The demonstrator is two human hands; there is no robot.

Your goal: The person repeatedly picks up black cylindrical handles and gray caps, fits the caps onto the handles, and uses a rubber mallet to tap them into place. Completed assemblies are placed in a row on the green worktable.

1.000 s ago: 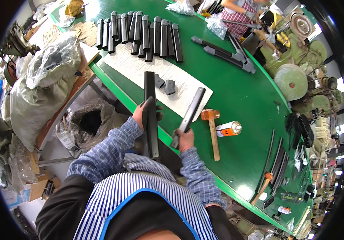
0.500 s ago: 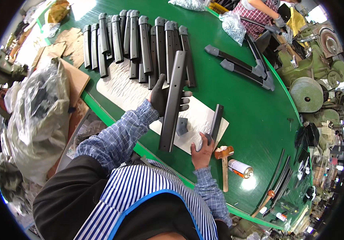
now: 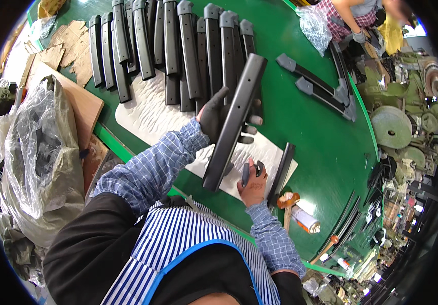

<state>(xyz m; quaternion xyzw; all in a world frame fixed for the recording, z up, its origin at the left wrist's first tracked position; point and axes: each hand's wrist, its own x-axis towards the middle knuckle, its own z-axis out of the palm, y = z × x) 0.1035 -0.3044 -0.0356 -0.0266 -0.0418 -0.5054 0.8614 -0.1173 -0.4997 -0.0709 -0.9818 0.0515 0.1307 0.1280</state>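
Across the middle of the frame, a long, straight, satin-black tube (image 3: 235,122) with small round holes slants up rightward, grasped by the dark-gloved left hand (image 3: 212,120). Below right of centre, the right hand (image 3: 253,188) curls at a small dark-grey piece (image 3: 246,173); whether gripped, I cannot tell.

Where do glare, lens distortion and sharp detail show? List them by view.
Head view: glare whitens the green table beside the spray can; the plastic sack at left glints; the table's right edge bows, and a dark rim rings the picture; the black tube in the left hand is sharp enough to show its holes.
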